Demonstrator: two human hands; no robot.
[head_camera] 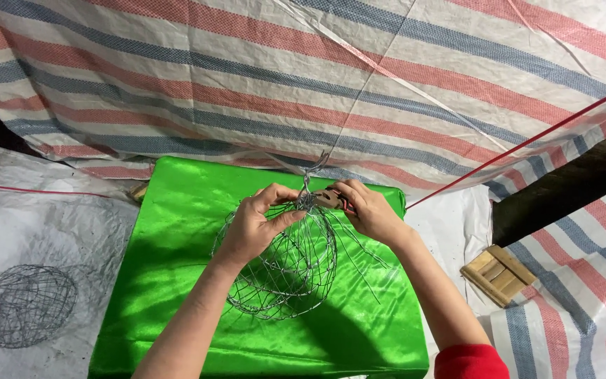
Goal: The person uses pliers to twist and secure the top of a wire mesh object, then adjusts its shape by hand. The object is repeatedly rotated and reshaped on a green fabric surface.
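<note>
While the left hand (254, 228) is curling round the upper rim of a round wire mesh basket (278, 263), its thumb and fingers are pinching the woven wire just left of the basket's top knot. Close beside it, the right hand (366, 210) is closing round a pair of pliers (330, 198), whose nose is meeting the twisted bundle of wire ends (308, 179) that is sticking up from the top of the basket. Loose wire strands (359, 253) are trailing from the basket's right side, under the right wrist. A red sleeve (470, 361) is showing on the right arm at the bottom edge of the view.

Beneath the basket, a shiny green cloth (177, 281) is covering the desk, and the basket is sitting near the middle of it, closer to the far edge. Off the desk's left edge, a second wire mesh basket (26, 305) is lying on a grey-white sheet (36, 224). Off the right edge, a small slatted wooden piece (499, 275) is resting on the ground covering. Beyond the far edge, a striped red, blue and white tarpaulin (317, 77) is hanging, with a red cord (527, 144) running across it at the right.
</note>
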